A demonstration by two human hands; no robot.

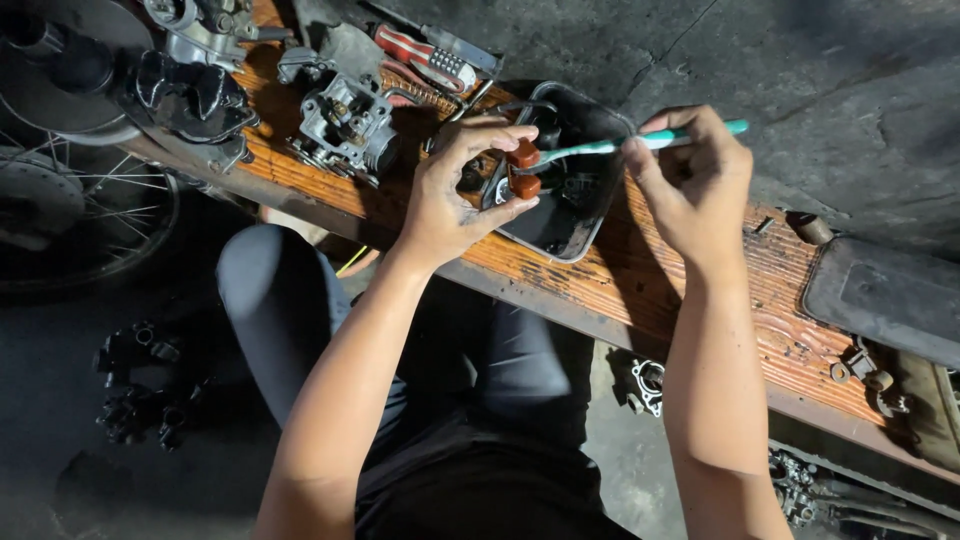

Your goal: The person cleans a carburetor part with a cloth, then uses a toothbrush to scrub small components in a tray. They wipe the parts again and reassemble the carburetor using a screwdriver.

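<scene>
Far left: spoked wheel (70, 215) sits off the tabletop (640, 280), dark loose parts (140, 385) on the floor below it. Tabletop's left end is crowded: carburetor body (345, 125) near the front edge, red-handled tool (425, 58) behind it, little free room. Left hand (450, 195) pinches a reddish-brown two-lobed part (523, 168) between thumb and fingers, held over the black tray (590, 215). Tray overhangs the front edge slightly; contents dark, can't tell what's in it. Right hand (695, 190) pinches a teal toothbrush (640, 142), bristle end touching the part. Right of the tray: bare wood, open room, then a dark flat cover (885, 295) and small metal bits (865, 372) near the edge.
</scene>
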